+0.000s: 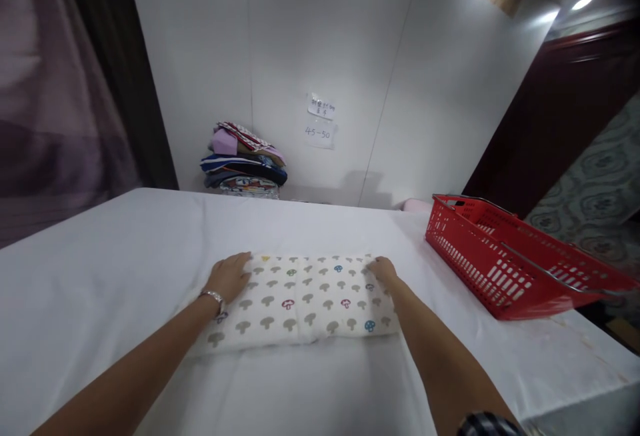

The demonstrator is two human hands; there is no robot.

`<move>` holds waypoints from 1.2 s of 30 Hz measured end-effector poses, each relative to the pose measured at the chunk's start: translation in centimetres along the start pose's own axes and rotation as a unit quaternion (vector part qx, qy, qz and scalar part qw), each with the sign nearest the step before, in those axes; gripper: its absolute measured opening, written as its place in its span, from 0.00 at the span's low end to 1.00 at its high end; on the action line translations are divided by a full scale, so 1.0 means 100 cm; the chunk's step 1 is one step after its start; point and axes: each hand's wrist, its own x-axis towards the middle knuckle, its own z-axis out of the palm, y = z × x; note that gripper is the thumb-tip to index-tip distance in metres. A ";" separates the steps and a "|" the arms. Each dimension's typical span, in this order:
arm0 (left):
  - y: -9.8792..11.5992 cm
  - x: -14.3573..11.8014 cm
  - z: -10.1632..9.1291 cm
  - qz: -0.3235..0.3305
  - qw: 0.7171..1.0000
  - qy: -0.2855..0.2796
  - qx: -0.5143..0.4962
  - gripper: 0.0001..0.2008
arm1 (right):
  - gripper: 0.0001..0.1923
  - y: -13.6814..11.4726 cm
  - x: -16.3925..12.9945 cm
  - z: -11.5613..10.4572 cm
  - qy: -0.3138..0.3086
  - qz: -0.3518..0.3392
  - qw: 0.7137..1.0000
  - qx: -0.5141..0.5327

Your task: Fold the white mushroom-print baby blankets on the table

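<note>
Head view: folded cloth (305,303), white w/ small mushroom print, lies flat near middle of white-covered table (100,269), long side across the frame. Left hand (229,276) rests palm-down on cloth's far-left corner, fingers together and flat, nothing clamped; bracelet (213,297) on that wrist. Right hand (383,269) sits on far-right corner, fingers curled over the edge, looks like pressing or a light pinch, can't tell if any fabric is actually gripped. Both hands well apart, one per end. Red basket (500,269) stands at table's right side, apart from cloth, tilted slightly, handle down; inside not visible. Stack of folded clothes (245,159) at back against white wall panel, paper note (320,123) stuck on wall beside it. Judgement: step in hand looks like smoothing/squaring the fold. To do it well: keep palms flat, press evenly from both ends, keep far edge straight and layers aligned, push creases outward toward ends, don't drag the tablecloth underneath. Risk: near-left corner of cloth looks a bit loose, could splay if pressure is uneven.
</note>
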 end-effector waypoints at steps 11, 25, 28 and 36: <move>0.000 0.001 -0.004 0.048 0.997 0.053 -0.037 0.20 | 0.08 -0.044 -0.099 -0.049 -0.032 -0.099 0.976 0.190; 0.015 -0.092 -0.019 -0.204 0.913 0.165 -0.312 0.08 | 0.12 -0.037 -0.215 -0.071 -0.209 -0.088 0.973 0.051; 0.043 -0.119 -0.013 -0.296 0.793 0.119 -0.518 0.15 | 0.14 -0.038 -0.212 -0.074 -0.237 -0.089 0.964 0.087; 0.129 -0.172 -0.024 -0.267 0.555 -0.181 -0.767 0.24 | 0.12 -0.055 -0.216 -0.059 -0.294 -0.159 0.932 0.140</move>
